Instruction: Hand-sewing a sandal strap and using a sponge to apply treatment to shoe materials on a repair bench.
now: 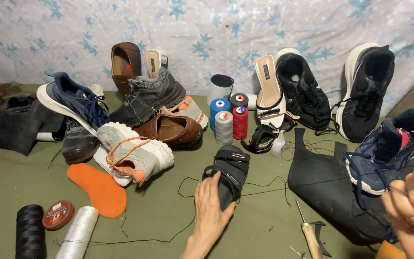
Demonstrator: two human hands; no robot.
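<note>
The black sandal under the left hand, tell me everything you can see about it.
The black sandal lies on the olive-green cloth floor, near the middle, lengthwise toward the thread spools. It looks like dark rubber or synthetic with wide straps across the top, one carrying a small pale and red mark. It rests sole down, slightly angled. The left hand lies on its near end, fingers touching the sole and strap edge. A thin dark thread loops on the floor beside it. Nothing else touches it.

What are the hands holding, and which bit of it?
The left hand rests its fingers on the heel end of the black sandal, touching more than gripping. The right hand is curled, pinching a thin thread.
</note>
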